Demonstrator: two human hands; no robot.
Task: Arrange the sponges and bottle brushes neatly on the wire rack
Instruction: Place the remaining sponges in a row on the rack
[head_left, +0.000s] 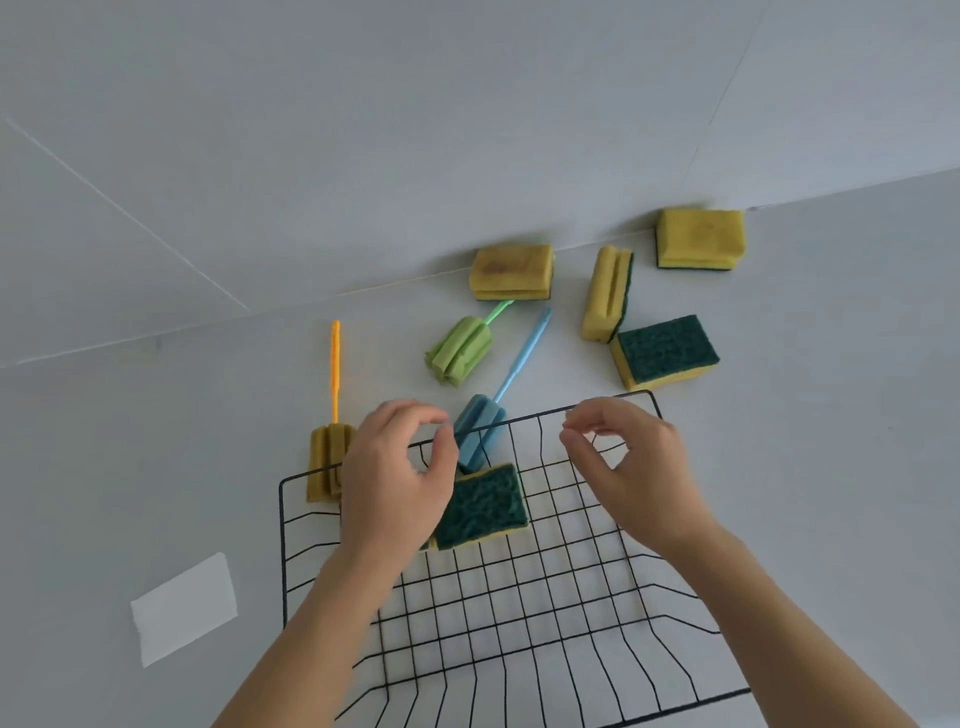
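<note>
Sponges and bottle brushes were mostly seen outside the black wire rack (597, 613), which was placed on a pale grey table (831, 415) close to the person. Only one sponge (480, 506), green side up, was laid inside the rack near its far left corner. The left hand (395, 483) was held above the rack beside this sponge, with fingers curled and the thumb near the fingertips, but nothing was gripped. The right hand (628, 462) was held above the far rim in a similar loose pinch, also without any object. A blue brush (498, 395) was lying just behind the rim, and an orange brush (332, 415) was found at the left of the rack. Further back, a green brush (462, 348) and four more sponges were scattered near the wall. A white paper piece (184, 608) was lying on the table at the left.
</note>
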